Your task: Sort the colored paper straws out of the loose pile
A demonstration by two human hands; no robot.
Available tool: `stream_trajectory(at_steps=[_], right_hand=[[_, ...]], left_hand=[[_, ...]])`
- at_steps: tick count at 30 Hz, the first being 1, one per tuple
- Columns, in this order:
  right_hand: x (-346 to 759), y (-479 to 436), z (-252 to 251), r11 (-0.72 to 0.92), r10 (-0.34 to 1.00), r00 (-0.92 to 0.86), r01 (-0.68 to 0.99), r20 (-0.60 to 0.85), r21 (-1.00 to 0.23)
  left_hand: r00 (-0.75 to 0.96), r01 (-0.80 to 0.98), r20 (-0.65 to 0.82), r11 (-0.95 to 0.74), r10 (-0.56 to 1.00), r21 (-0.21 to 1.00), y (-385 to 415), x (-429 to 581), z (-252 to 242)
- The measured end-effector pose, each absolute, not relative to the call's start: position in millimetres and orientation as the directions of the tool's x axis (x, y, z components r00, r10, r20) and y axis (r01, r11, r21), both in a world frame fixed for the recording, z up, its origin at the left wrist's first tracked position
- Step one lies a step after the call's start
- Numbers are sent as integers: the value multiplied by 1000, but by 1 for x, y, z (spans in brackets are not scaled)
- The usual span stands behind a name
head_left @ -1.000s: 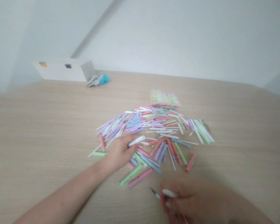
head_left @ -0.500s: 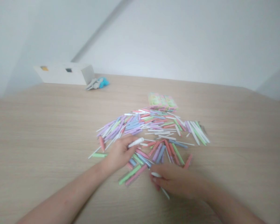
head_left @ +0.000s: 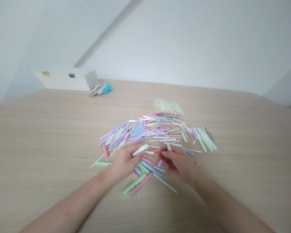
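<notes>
My left hand [head_left: 124, 161] is closed around a white pen barrel [head_left: 140, 150], its end pointing right toward my other hand. My right hand [head_left: 178, 161] is just to the right, fingers pinched together on a small white pen part [head_left: 169, 147], mostly hidden by the fingers. Beneath and around both hands lie loose pen parts: a green tube [head_left: 134, 183], a pink tube [head_left: 142, 184], a blue tube [head_left: 150, 168] and a thin white stick [head_left: 165, 183]. Beyond them spreads a heap of pastel tubes and white sticks [head_left: 138, 131].
A stack of pink and green packets [head_left: 168, 107] stands behind the heap. To the right lies a small row of white and green tubes [head_left: 205, 139]. A white box [head_left: 65, 80] and a grey-blue crumpled glove-like thing [head_left: 101, 89] sit at the back left of the wooden table [head_left: 50, 129].
My right hand has moved up and away from me, closer to level with my left, carrying the small white part. A thin white stick now lies bare on the table. My left hand stays nearly still.
</notes>
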State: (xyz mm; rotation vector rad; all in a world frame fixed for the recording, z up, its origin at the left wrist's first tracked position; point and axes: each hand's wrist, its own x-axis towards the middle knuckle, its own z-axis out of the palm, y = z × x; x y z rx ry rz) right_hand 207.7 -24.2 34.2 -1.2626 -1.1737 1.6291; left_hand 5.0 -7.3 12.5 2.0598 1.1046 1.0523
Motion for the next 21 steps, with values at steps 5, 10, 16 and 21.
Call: stream_trajectory(at_steps=[5, 10, 16, 21], right_hand=[[188, -29, 21, -311, 946, -157, -185, -284, -932], [183, -37, 24, -210, 961, -189, -28, -201, -977], [190, -39, 30, -185, 977, -97, 56, -190, -981], [194, -38, 20, -167, 977, -132, 7, -166, -986]], left_hand=[[344, 397, 359, -481, 867, 782, -7, 5, 12], [353, 335, 263, -383, 898, 861, -13, 9, 15], [401, 40, -97, 89, 911, 995, -14, 11, 10], [399, -71, -114, 155, 910, 985, -12, 10, 7]])
